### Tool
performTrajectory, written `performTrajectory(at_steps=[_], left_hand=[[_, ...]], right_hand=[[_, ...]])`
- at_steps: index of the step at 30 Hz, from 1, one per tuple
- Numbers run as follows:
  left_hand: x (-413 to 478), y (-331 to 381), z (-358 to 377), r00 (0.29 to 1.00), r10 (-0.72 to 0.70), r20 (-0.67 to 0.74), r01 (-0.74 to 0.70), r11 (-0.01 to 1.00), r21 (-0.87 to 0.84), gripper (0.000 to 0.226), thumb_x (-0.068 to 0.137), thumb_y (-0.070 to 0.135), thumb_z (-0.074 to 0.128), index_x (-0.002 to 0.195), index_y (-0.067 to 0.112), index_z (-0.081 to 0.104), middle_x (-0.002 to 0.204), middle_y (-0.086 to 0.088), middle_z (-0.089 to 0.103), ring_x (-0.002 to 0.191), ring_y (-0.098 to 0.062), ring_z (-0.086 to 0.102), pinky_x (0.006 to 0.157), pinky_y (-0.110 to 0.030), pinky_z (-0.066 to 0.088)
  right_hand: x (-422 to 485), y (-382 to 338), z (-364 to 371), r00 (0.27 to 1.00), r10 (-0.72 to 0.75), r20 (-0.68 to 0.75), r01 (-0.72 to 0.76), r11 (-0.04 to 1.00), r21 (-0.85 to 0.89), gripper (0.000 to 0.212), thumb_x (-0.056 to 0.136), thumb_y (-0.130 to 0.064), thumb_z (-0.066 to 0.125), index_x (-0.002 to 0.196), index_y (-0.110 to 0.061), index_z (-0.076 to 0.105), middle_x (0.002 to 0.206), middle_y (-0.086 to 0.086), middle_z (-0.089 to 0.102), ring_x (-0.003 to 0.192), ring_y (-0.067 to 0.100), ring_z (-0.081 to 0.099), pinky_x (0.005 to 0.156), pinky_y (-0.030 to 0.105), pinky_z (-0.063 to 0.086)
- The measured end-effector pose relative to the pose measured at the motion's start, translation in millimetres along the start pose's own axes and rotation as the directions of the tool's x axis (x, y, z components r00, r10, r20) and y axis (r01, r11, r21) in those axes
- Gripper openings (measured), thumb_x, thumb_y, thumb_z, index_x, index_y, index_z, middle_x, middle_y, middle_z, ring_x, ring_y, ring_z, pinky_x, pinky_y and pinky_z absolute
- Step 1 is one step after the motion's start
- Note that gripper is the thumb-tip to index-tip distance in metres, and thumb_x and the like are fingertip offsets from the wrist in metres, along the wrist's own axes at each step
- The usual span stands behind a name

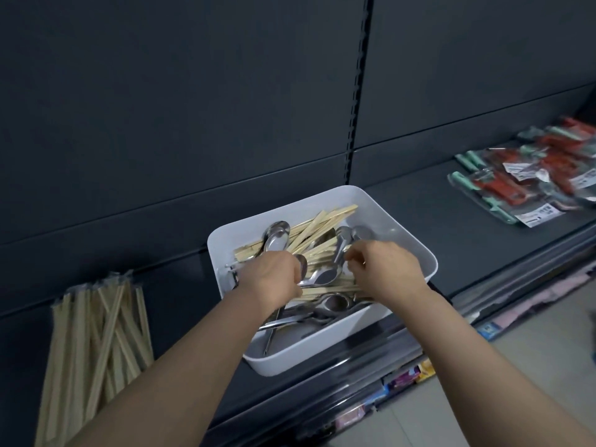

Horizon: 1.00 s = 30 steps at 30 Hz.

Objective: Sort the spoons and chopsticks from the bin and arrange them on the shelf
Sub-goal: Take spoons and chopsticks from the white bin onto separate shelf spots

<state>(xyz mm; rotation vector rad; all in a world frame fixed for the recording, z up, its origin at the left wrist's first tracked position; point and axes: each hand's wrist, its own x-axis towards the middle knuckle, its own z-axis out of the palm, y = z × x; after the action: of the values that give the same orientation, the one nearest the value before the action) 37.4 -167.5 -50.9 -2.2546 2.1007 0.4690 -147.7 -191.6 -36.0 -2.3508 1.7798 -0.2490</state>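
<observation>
- A pile of wrapped chopsticks (96,333) lies at the left end of the shelf (180,317), well apart from the bin. Judging by this, the chopstick sorting is under way but far from done.
- The left hand (274,279) reaches into the bin with its fingers curled down among the cutlery. The back of the hand hides its grip, so I cannot tell whether it holds anything.
- The white bin (403,227) stands on the shelf, with metal spoons (277,235) and loose chopsticks (316,224) tangled together inside it.
- The right hand (383,269) is also in the bin, fingertips bunched close to some spoon handles. I cannot tell whether its grip has closed on one.
- The step in hand looks like picking through the mix. The next move calls for freeing one kind cleanly and lifting it without dragging crossed pieces along.
- Packets (532,182) of red and green items lie on the shelf at far right.
</observation>
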Motion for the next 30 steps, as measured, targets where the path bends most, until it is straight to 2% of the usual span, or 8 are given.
performTrajectory(at_steps=[4,9,12,15,18,23,28,30], left_hand=[[1,5,6,0.999,0.025,0.027,-0.027,0.995,0.096,0.015,0.080,0.026,0.072,0.095,0.023,0.068,0.093,0.002,0.068,0.089,-0.022,0.065,0.077,-0.033,0.055],[1,2,-1,1.000,0.010,-0.005,-0.009,0.991,0.130,0.009,0.084,0.017,0.060,0.086,0.019,0.069,0.087,0.002,0.068,0.086,-0.023,0.063,0.074,-0.034,0.055],[-6,8,-4,0.999,0.006,0.037,-0.016,0.958,0.287,0.017,0.083,0.027,0.069,0.099,0.020,0.066,0.095,0.002,0.067,0.091,-0.021,0.063,0.077,-0.032,0.050],[-9,16,-3,1.000,0.006,-0.003,-0.005,0.921,0.389,0.015,0.088,0.014,0.059,0.101,0.018,0.064,0.089,0.000,0.061,0.090,-0.022,0.063,0.072,-0.030,0.041],[-6,9,-13,0.998,-0.064,0.000,0.063,0.981,0.183,0.015,0.086,0.016,0.058,0.094,0.023,0.069,0.095,0.004,0.065,0.093,-0.021,0.063,0.077,-0.030,0.050],[-1,-7,-24,0.988,-0.151,-0.017,0.147,0.978,-0.146,0.016,0.090,0.018,0.055,0.087,0.030,0.065,0.103,0.007,0.066,0.093,-0.014,0.056,0.082,-0.028,0.048],[5,5,-15,0.978,-0.202,-0.042,0.191,0.963,-0.188,0.011,0.082,0.030,0.070,0.075,0.031,0.062,0.092,0.011,0.066,0.093,-0.014,0.060,0.085,-0.032,0.050],[9,10,-12,0.954,-0.269,-0.136,0.243,0.953,-0.182,0.008,0.085,0.031,0.068,0.082,0.029,0.061,0.096,0.007,0.066,0.094,-0.017,0.060,0.083,-0.033,0.051]], right_hand=[[14,3,2,1.000,-0.013,0.000,0.013,1.000,-0.018,0.021,0.093,-0.026,0.047,0.099,-0.035,0.066,0.096,-0.003,0.066,0.087,0.022,0.061,0.061,0.027,0.037],[30,9,-1,0.998,-0.046,-0.041,0.047,0.999,0.008,0.025,0.095,-0.027,0.044,0.106,-0.034,0.065,0.095,-0.004,0.068,0.090,0.024,0.062,0.063,0.029,0.037],[41,11,-1,0.997,-0.077,-0.029,0.077,0.997,0.023,0.028,0.094,-0.026,0.042,0.108,-0.034,0.065,0.096,-0.005,0.070,0.092,0.023,0.063,0.064,0.028,0.039],[47,12,1,0.994,-0.111,0.001,0.111,0.993,0.036,0.028,0.094,-0.025,0.043,0.108,-0.034,0.065,0.099,-0.006,0.070,0.096,0.022,0.063,0.069,0.030,0.042],[54,13,3,0.991,-0.131,-0.022,0.131,0.990,0.049,0.028,0.093,-0.025,0.043,0.108,-0.034,0.065,0.099,-0.005,0.070,0.095,0.023,0.063,0.069,0.030,0.043],[63,10,2,0.964,-0.144,-0.226,0.177,0.975,0.132,0.034,0.096,-0.023,0.043,0.127,-0.028,0.055,0.118,-0.001,0.061,0.106,0.025,0.059,0.078,0.034,0.045],[69,10,0,0.967,-0.200,-0.158,0.223,0.965,0.139,0.030,0.099,-0.026,0.039,0.121,-0.028,0.059,0.114,-0.003,0.063,0.102,0.023,0.060,0.071,0.031,0.042],[67,11,-2,0.969,-0.226,-0.095,0.236,0.964,0.120,0.029,0.098,-0.024,0.040,0.118,-0.031,0.060,0.112,-0.005,0.065,0.102,0.022,0.060,0.071,0.031,0.043]])
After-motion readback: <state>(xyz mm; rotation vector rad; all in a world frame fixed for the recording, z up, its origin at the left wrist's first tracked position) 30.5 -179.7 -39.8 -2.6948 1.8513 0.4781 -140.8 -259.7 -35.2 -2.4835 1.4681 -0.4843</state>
